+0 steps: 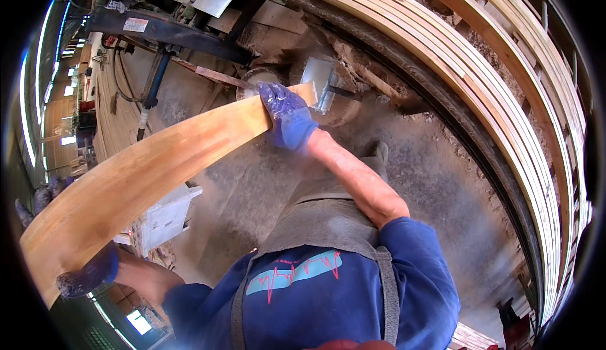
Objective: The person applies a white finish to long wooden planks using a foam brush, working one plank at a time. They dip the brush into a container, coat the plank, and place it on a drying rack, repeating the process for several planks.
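A long, flat wooden board (pixel 158 157) slants across the left half of the head view, looking bent by the lens. Near its far end, my right hand (pixel 287 116) in a blue-purple glove is closed over the board. At the near left end, my left hand (pixel 95 273), also in a dark purple glove, grips the board from beneath. Its thumb shows at the lower edge and its fingertips show past the upper edge; the board covers the palm. I hold the board up in front of me, above the floor.
Long stacked planks (pixel 435 47) curve along the right, beside a dark metal rail (pixel 454 132). A dark machine beam (pixel 167 31) stands at upper left. A white tray-like piece (pixel 317 85) lies past my right hand, and a pale box (pixel 165 219) sits below the board. Dust covers the floor (pixel 429 173).
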A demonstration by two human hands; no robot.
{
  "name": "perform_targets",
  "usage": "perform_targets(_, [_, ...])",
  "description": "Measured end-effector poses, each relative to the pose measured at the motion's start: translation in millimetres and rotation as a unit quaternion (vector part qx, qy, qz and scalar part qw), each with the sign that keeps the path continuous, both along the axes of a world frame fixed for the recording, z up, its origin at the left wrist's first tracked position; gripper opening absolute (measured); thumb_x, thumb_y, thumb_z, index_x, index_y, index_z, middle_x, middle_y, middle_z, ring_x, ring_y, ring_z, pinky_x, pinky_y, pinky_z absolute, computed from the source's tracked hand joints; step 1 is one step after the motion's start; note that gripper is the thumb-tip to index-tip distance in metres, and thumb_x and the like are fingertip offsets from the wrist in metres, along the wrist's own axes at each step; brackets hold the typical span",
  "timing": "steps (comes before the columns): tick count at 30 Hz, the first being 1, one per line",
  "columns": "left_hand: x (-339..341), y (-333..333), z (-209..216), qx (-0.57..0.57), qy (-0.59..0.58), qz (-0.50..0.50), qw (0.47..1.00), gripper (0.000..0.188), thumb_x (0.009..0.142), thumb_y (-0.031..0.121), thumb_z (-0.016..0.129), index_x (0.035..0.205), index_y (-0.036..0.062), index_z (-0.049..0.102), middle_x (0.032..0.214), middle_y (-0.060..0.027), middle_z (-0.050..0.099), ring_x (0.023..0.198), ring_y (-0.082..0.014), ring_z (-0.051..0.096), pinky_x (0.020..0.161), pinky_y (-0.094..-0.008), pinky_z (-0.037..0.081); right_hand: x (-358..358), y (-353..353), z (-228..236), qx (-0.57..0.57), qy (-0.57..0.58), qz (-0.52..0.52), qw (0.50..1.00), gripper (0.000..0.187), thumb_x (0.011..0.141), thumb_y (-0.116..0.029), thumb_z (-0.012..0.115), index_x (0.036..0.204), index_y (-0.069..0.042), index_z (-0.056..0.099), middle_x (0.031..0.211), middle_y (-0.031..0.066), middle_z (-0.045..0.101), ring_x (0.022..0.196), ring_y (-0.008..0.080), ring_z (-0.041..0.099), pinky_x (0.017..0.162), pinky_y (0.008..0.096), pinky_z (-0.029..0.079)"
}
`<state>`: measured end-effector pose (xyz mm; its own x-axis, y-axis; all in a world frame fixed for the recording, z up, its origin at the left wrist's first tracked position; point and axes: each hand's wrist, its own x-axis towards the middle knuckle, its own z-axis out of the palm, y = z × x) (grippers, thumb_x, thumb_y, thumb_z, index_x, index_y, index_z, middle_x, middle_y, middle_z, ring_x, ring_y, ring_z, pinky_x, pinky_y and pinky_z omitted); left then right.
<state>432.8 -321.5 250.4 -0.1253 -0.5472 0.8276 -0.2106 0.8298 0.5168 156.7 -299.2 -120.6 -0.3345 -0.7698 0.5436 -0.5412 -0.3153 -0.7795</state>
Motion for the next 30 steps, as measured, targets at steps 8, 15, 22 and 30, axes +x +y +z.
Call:
perform_targets(8, [93.9,-39.5,-77.6,0.079,0.115,0.226,0.964,0.071,0.093,0.052,0.044,0.132,-0.0068,0.04,0.129,-0.02,0.048,0.116,-0.0287,0.049,0.104,-0.0413,0.036,64.6,-43.8,-26.0,0.091,0.091,0.083,0.988,0.067,0.067,-0.01,0.065,0.131,-0.001,0.045,0.131,0.0231,0.048,0.121,0.0397,0.047,0.1,0.045,0.04])
perform_targets(15, [169.4,-69.9,-120.7,0.313,0.037,0.081,0.945,0.086,0.089,0.061,0.041,0.132,-0.0126,0.037,0.13,-0.0256,0.049,0.119,-0.0329,0.05,0.107,-0.0416,0.034,103.0,-66.4,-43.0,0.154,0.126,0.103,0.975,0.058,0.067,-0.013,0.069,0.123,-0.005,0.053,0.126,0.0165,0.054,0.118,0.0335,0.051,0.099,0.043,0.041])
perform_targets(22, [217.4,-95.4,-133.2,0.279,0.069,0.167,0.943,0.081,0.09,0.057,0.043,0.133,-0.0109,0.036,0.131,-0.0263,0.048,0.12,-0.0355,0.049,0.107,-0.0446,0.035,126.0,-70.0,-28.0,0.168,0.132,0.092,0.973,0.057,0.067,-0.013,0.067,0.122,-0.006,0.054,0.124,0.0166,0.055,0.116,0.034,0.052,0.098,0.0432,0.041])
perform_targets(30, [194.3,-111.9,-131.8,0.329,0.158,0.147,0.919,0.064,0.098,0.045,0.038,0.135,-0.0062,0.036,0.135,-0.0216,0.046,0.123,-0.032,0.047,0.11,-0.0446,0.03,122.2,-46.8,-36.6,0.202,0.134,0.051,0.969,0.056,0.067,-0.013,0.061,0.122,-0.003,0.055,0.118,0.0205,0.058,0.113,0.0361,0.054,0.098,0.0434,0.043])
